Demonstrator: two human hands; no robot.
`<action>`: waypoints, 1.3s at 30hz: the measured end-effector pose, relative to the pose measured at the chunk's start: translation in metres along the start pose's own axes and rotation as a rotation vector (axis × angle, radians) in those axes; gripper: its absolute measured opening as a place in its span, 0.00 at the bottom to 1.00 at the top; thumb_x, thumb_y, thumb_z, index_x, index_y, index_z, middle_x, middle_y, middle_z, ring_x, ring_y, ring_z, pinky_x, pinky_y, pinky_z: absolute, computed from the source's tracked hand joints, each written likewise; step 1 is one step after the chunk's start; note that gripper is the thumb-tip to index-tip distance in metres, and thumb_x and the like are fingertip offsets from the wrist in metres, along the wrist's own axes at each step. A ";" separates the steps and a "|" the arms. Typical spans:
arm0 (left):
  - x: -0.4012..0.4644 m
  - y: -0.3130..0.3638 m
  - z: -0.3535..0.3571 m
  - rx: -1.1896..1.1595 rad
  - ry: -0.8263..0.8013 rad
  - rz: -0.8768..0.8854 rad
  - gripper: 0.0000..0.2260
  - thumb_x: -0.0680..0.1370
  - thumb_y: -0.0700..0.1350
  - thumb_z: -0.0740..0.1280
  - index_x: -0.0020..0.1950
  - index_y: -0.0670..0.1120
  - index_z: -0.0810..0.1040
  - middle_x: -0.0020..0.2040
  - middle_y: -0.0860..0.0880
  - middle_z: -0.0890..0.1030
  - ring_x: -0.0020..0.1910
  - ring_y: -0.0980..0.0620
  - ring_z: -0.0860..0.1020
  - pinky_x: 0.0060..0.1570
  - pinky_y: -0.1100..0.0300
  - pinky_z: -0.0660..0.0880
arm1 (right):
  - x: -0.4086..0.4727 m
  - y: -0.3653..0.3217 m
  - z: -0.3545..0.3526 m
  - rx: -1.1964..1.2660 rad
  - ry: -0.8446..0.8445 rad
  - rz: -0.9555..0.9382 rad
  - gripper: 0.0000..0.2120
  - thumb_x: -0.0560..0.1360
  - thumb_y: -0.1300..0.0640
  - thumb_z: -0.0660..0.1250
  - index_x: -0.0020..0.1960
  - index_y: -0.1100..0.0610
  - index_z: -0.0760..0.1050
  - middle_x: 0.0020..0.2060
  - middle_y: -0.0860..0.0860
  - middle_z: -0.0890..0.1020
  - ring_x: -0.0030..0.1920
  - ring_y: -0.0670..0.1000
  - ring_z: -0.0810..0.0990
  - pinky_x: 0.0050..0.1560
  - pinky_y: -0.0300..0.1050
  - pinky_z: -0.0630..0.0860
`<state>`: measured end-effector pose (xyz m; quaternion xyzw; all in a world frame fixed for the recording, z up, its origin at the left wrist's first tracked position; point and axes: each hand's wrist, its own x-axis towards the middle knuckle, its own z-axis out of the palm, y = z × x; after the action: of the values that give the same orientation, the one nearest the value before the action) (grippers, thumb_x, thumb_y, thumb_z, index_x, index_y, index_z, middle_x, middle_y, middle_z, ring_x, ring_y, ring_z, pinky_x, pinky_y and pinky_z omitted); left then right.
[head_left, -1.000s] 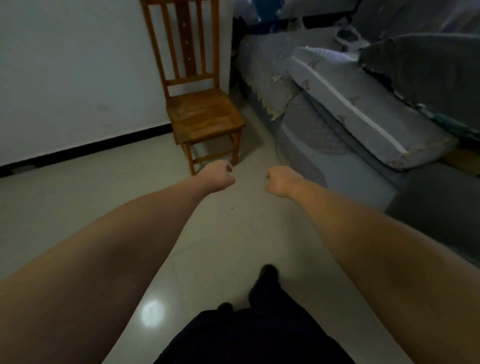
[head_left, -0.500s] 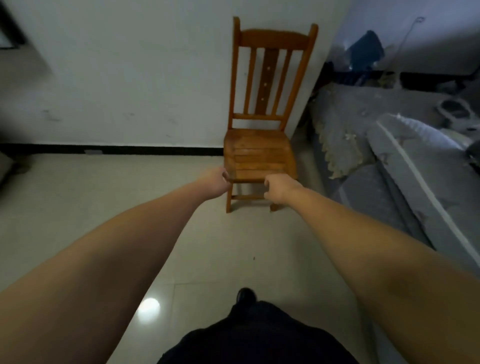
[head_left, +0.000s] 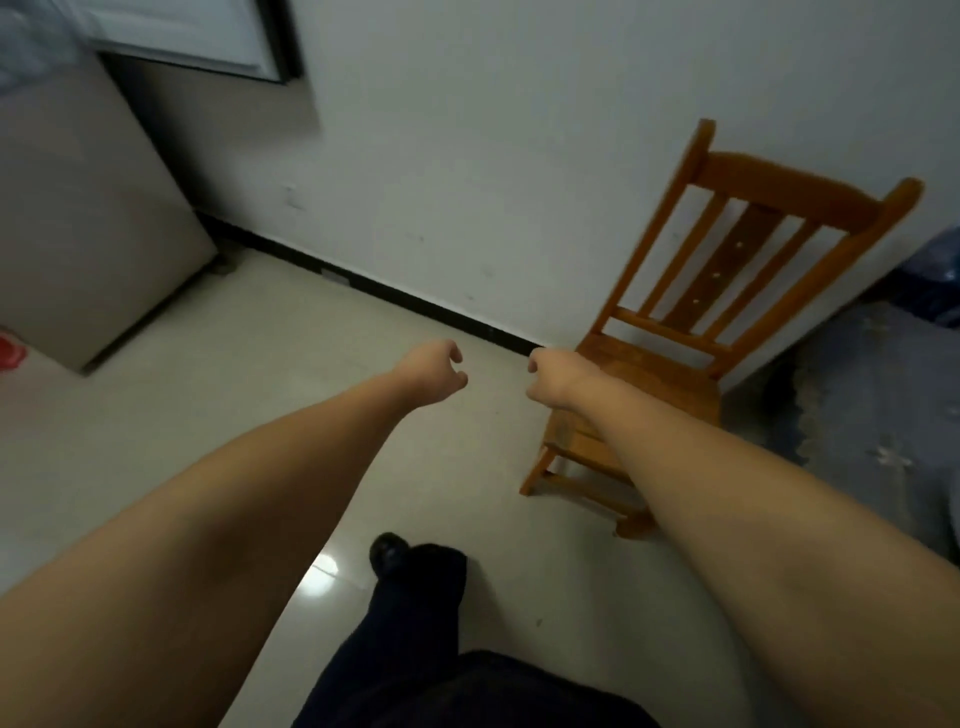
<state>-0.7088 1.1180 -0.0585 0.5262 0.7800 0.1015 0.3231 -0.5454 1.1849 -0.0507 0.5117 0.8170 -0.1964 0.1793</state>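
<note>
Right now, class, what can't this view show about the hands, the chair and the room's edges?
Head view only:
- Wooden chair: part of its seat and legs hidden by the right forearm.
- Left hand, right hand: palms turned away, fingers curled under.
- Red thing: cut off by left edge, blurred.
- Framed panel: cut off by top edge.

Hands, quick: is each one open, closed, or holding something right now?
Left hand: closed, fingers curled, holding nothing.
Right hand: closed, fingers curled, holding nothing.
</note>
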 end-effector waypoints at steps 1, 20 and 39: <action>0.012 -0.009 -0.012 -0.004 0.011 -0.027 0.18 0.78 0.46 0.66 0.66 0.43 0.72 0.63 0.42 0.77 0.60 0.43 0.76 0.59 0.55 0.72 | 0.017 -0.011 -0.008 -0.002 0.006 -0.021 0.17 0.79 0.59 0.60 0.67 0.60 0.71 0.61 0.57 0.76 0.58 0.57 0.76 0.58 0.51 0.76; 0.160 -0.171 -0.220 -0.125 0.219 -0.322 0.18 0.78 0.45 0.64 0.67 0.43 0.72 0.64 0.43 0.76 0.61 0.44 0.75 0.58 0.57 0.71 | 0.269 -0.241 -0.120 -0.150 -0.015 -0.403 0.16 0.77 0.59 0.61 0.64 0.60 0.73 0.61 0.58 0.76 0.60 0.58 0.75 0.58 0.47 0.74; 0.309 -0.290 -0.400 -0.280 0.496 -0.573 0.16 0.78 0.44 0.64 0.65 0.42 0.74 0.63 0.42 0.77 0.61 0.44 0.75 0.58 0.58 0.70 | 0.492 -0.459 -0.264 -0.363 0.028 -0.776 0.18 0.78 0.57 0.62 0.66 0.60 0.70 0.62 0.59 0.75 0.61 0.59 0.74 0.60 0.51 0.74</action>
<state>-1.2461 1.3408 -0.0172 0.1979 0.9280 0.2366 0.2087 -1.1887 1.5119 -0.0039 0.1294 0.9726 -0.0952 0.1682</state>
